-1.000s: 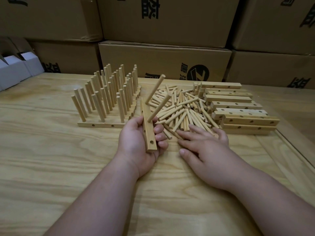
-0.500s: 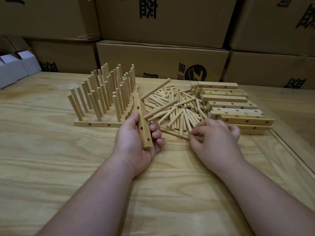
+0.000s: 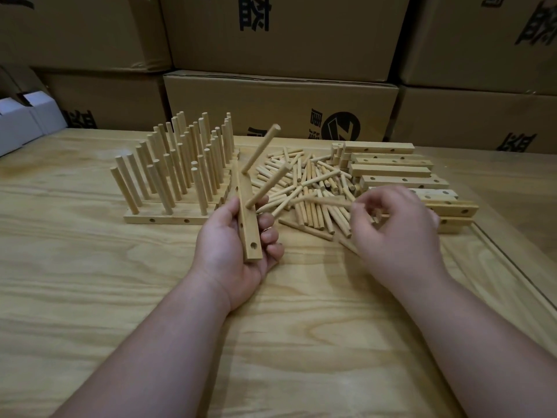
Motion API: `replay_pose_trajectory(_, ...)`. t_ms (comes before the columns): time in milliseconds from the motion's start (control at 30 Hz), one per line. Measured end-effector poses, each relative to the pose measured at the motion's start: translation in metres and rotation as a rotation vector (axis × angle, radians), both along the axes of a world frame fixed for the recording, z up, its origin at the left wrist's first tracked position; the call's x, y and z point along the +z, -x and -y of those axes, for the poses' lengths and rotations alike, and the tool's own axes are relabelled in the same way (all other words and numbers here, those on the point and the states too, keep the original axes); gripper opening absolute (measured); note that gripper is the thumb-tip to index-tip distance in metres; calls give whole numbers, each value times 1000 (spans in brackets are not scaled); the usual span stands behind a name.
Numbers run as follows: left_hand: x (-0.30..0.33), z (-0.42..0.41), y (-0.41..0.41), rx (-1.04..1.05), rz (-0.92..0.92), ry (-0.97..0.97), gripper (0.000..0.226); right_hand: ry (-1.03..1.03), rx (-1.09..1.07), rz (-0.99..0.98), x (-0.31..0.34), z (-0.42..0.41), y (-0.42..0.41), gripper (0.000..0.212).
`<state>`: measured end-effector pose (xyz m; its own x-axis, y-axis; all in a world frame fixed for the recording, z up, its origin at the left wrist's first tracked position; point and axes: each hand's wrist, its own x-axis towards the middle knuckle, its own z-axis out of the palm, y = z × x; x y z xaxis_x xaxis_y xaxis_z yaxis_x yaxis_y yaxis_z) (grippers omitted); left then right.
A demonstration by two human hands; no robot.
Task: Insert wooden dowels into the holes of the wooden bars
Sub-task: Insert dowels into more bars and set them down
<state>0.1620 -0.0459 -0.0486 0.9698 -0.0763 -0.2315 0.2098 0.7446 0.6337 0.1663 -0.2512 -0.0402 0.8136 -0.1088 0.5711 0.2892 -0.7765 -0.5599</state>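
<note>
My left hand [image 3: 233, 241] grips a wooden bar [image 3: 247, 220] held lengthwise, its near end toward me. Two dowels stick out of the bar and slant up to the right: the far dowel [image 3: 261, 148] and the near dowel [image 3: 267, 186]. An empty hole shows near the bar's near end. My right hand [image 3: 394, 227] pinches a single dowel [image 3: 322, 201] by one end, lifted just above the pile of loose dowels [image 3: 304, 188]. That dowel points left toward the bar and looks blurred.
Several finished bars with upright dowels [image 3: 177, 173] stand at the left of the wooden table [image 3: 90, 297]. A stack of empty bars [image 3: 398, 173] lies at the right. Cardboard boxes [image 3: 280, 104] wall the back; white boxes [image 3: 21, 122] sit far left.
My right hand went from resting flat on the dowel pile to curling its fingers and lifting one dowel. The left hand tilted the bar, swinging its two dowels up again.
</note>
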Motion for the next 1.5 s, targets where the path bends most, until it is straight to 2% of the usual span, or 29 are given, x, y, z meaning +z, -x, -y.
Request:
replay_pose_trajectory(67,1,0,1,-4,5,-9,42,-354,69,33,9,1,5,5)
replay_pose_trajectory(133,2,1,3,-4,17,-17,41,-624,120,49,17,1,10,7)
replay_pose_trajectory(233,3,4,6,-15,75,-54,38,-792,264,-23,26,-1,19,16)
replay_pose_trajectory(300,2,6,8,-21,135,-88,38,-745,369,-103,28,-5,27,19)
replay_pose_trajectory(400,3,9,10,-4,182,-130,41,-591,438,-190,25,-14,40,9)
replay_pose_trajectory(500,4,11,10,19,190,-178,44,-515,488,-203,21,-22,46,15)
replay_pose_trajectory(600,4,12,11,17,193,-238,44,-415,455,-183,19,-26,48,14)
replay_pose_trajectory(867,4,13,11,30,169,-282,40,-397,462,-179,18,-27,50,18)
replay_pose_trajectory(1033,3,14,10,33,163,-318,41,-220,491,-354,9,-26,43,24)
replay_pose_trajectory(1133,3,14,10,22,160,-343,40,-80,571,-320,10,-28,44,31)
replay_pose_trajectory(1300,2,12,8,33,118,-304,42,118,533,-306,13,-24,43,19)
replay_pose_trajectory(1500,2,13,9,-1,124,-351,39,229,540,-326,17,-25,44,30)
